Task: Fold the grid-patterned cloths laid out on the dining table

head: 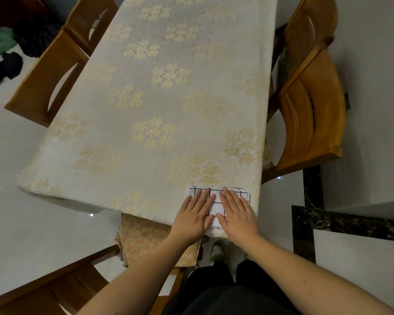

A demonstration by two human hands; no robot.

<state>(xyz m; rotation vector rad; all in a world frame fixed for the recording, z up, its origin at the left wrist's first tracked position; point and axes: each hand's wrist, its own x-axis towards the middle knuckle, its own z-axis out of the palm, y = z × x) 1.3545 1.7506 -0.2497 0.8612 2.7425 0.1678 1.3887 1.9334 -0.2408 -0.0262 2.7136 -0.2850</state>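
Note:
A small white cloth with a black grid pattern (pixel 216 196) lies folded into a compact rectangle at the near right corner of the dining table (pixel 146 98). My left hand (pixel 195 214) rests flat on its left half, fingers spread and pointing away from me. My right hand (pixel 237 212) lies flat on its right half in the same way. Both palms press down on the cloth and hide most of it; only its far edge and a strip between the hands show. No other grid cloth is in view.
A cream tablecloth with gold flower clusters covers the long table. Wooden chairs stand on the left (pixel 52 71), on the right (pixel 309 105) and at the near end, where a cushioned seat (pixel 146 242) sits below the table edge. Dark clothes (pixel 7 53) lie on the floor far left.

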